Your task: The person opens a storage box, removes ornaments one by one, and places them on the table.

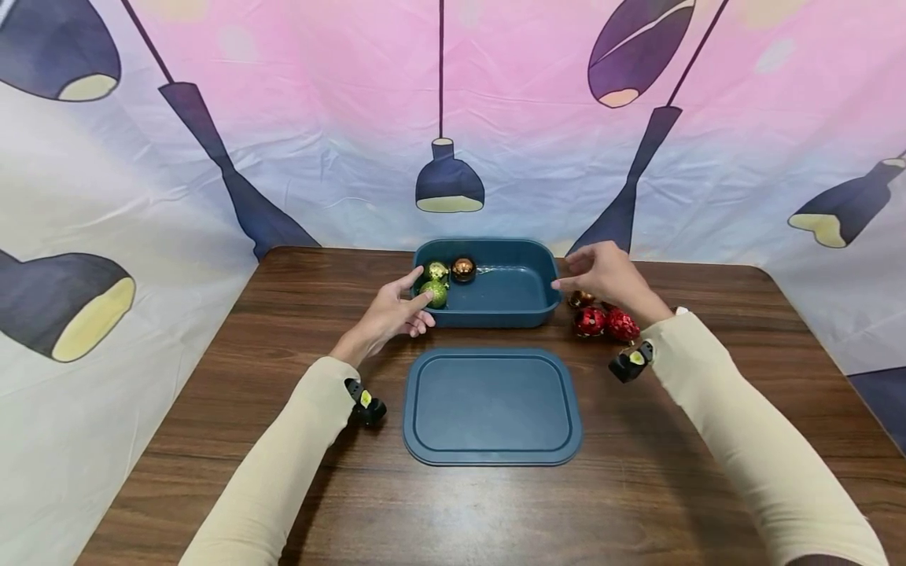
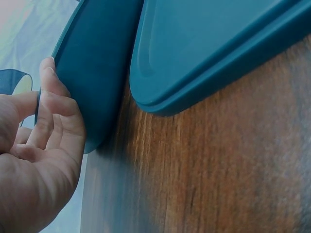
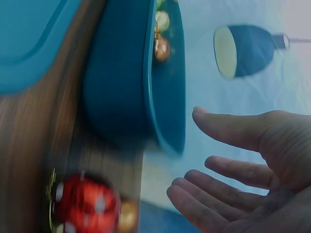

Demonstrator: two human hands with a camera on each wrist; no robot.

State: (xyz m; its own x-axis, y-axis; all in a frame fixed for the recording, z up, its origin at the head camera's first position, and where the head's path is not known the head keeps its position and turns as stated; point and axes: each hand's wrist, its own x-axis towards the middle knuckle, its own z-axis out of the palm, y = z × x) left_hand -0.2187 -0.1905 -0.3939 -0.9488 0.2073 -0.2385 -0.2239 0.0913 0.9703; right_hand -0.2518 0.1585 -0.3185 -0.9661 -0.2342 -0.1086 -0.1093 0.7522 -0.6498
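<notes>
A dark blue rectangular container [image 1: 510, 318] stands at the back of the table. Inside, at its left end, lie a shiny yellow-gold bauble [image 1: 436, 271], a glittery green bauble [image 1: 434, 294] and a copper bauble [image 1: 463, 270]. My left hand [image 1: 392, 310] grips the container's left end, thumb over the rim and fingers against the outer wall. At the opposite end, my right hand [image 3: 272, 170] is beside the rim, fingers spread and thumb apart from them. Red baubles [image 1: 591, 321] and a copper one [image 1: 582, 299] lie on the table below that hand.
A flat blue lid [image 1: 493, 405] lies on the wooden table [image 1: 495, 511] in front of the container. Behind the table hangs a cloth backdrop [image 1: 354, 173] printed with lamps. Both wrists wear small black cameras [image 1: 631, 362].
</notes>
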